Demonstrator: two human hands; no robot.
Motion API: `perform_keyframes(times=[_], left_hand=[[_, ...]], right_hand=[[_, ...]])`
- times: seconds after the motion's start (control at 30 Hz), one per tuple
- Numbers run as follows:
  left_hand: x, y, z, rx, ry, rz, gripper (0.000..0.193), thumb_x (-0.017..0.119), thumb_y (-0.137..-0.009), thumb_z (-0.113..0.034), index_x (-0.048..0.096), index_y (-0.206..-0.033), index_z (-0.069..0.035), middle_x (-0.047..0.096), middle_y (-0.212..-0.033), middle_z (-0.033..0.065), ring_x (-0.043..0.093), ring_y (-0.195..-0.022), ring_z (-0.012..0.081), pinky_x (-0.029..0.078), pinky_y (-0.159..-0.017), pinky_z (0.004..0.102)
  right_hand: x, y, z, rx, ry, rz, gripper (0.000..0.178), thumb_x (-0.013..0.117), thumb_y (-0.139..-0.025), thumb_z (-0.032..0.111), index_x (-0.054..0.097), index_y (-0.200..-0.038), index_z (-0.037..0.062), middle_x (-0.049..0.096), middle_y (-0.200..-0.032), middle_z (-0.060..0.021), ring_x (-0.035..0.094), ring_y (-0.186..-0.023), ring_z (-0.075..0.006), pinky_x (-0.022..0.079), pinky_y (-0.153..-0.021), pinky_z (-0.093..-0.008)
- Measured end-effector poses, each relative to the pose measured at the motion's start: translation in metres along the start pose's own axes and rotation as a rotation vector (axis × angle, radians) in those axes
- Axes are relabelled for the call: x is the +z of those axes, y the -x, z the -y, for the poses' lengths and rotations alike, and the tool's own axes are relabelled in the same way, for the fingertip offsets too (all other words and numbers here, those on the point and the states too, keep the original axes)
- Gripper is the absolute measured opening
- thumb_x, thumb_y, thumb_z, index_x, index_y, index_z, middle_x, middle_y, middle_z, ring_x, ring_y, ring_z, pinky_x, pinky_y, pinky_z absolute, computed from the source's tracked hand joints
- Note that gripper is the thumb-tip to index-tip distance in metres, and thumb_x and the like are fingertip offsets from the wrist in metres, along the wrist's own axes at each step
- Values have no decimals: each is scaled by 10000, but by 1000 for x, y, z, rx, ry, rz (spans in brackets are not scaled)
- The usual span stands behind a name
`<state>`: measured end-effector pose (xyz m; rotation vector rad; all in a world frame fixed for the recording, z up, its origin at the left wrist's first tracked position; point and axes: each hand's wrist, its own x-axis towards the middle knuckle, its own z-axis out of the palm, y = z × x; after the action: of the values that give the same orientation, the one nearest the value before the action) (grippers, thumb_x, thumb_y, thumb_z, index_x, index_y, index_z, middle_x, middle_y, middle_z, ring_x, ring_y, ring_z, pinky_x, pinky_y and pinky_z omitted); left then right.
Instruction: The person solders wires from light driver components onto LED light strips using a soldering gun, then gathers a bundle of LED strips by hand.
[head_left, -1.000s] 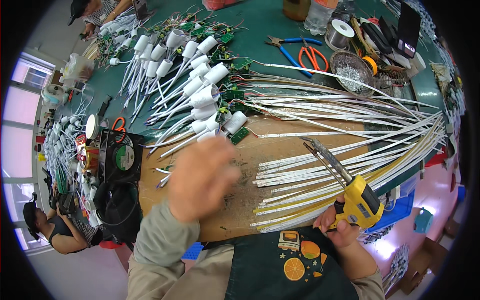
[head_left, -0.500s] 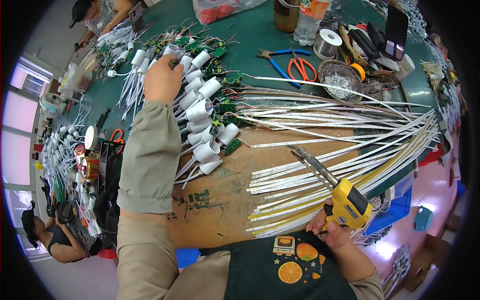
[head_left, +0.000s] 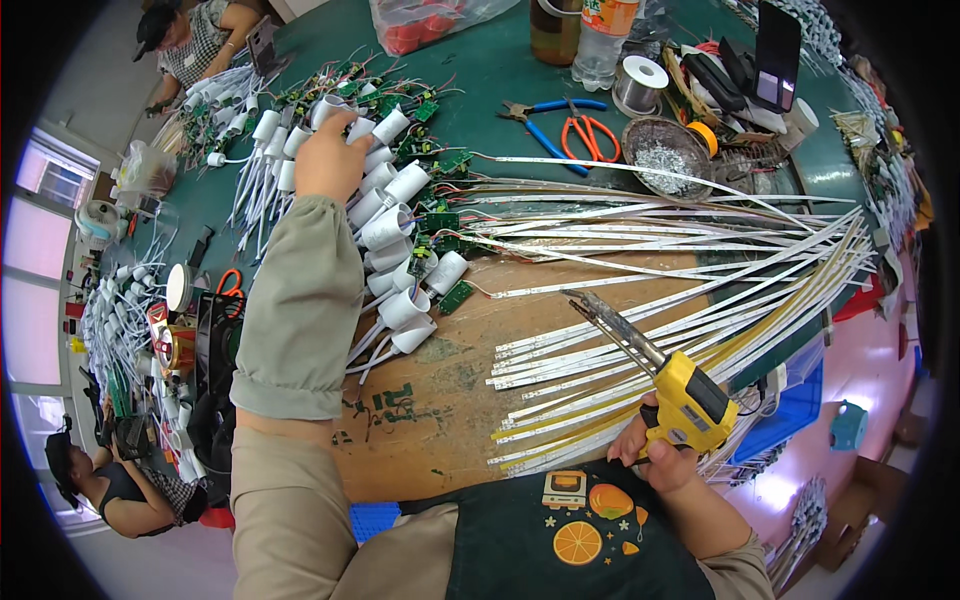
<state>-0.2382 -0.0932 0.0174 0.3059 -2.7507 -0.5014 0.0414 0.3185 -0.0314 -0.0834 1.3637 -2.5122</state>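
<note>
My left hand (head_left: 331, 160) reaches into a heap of white plastic tubes (head_left: 408, 181) at the far left of the work surface. Its fingers are bent round one white plastic tube (head_left: 360, 129), which shows between the fingertips; the palm side is hidden. Small green circuit boards (head_left: 437, 221) and thin wires stick out of the tubes. In my right hand (head_left: 655, 455) is a yellow soldering gun (head_left: 692, 405), its long metal tip pointing up and left. That tip hangs over white LED strips (head_left: 560, 345) fanned out across a brown board (head_left: 400, 450).
Blue-handled pliers (head_left: 557, 135), orange-handled cutters (head_left: 590, 138), a solder spool (head_left: 639, 86) and a bowl of metal bits (head_left: 668, 160) lie at the back. A plastic bottle (head_left: 603, 45) and a phone (head_left: 776, 58) stand there too. Two people are at the left.
My left hand has shifted slightly to the right among the tubes. The soldering gun stays nearly in place in my right hand. The whole view has moved a little.
</note>
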Motion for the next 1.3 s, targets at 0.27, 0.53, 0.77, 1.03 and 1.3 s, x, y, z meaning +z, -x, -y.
perform_keyframes(times=[0.27, 0.53, 0.77, 1.03, 1.3], left_hand=[[-37, 19, -19, 98, -21, -37, 406, 651, -782, -222, 643, -1163, -83, 658, -1129, 184, 629, -1021, 352, 484, -900, 422], [-100, 86, -77, 532, 21, -485, 319, 605, -744, -60, 641, -1060, -81, 665, -951, 121, 646, -858, 308, 511, -769, 388], [-128, 193, -92, 352, 339, 283, 264, 635, -704, -25, 604, -966, -33, 612, -865, 105, 602, -685, 253, 480, -630, 311], [-89, 226, -54, 282, 144, 690, 281, 757, -713, -160, 627, -934, -45, 635, -966, 126, 614, -868, 336, 491, -739, 392], [-67, 232, -76, 485, 236, 393, 256, 750, -733, -153, 638, -940, -51, 616, -892, 94, 582, -884, 306, 452, -769, 418]], right_hand=[[-1, 0, 1, 9, -15, 22, 593, 695, -876, 207, 415, -1361, 12, 600, -793, -93, 586, -657, -176, 548, -710, -390], [-3, -3, -1, -13, 5, 6, 625, 692, -884, 287, 381, -1346, 4, 576, -732, -91, 596, -602, -194, 552, -617, -386], [-2, -2, 2, 6, -50, -22, 618, 707, -864, 234, 408, -1347, -11, 578, -710, -88, 581, -621, -174, 545, -673, -382], [-2, -3, 3, 13, -17, 19, 621, 699, -880, 276, 385, -1347, 13, 576, -724, -93, 603, -615, -197, 554, -632, -389], [-3, -2, 1, 7, -22, 4, 626, 706, -877, 272, 393, -1354, 15, 582, -735, -93, 606, -619, -200, 557, -638, -392]])
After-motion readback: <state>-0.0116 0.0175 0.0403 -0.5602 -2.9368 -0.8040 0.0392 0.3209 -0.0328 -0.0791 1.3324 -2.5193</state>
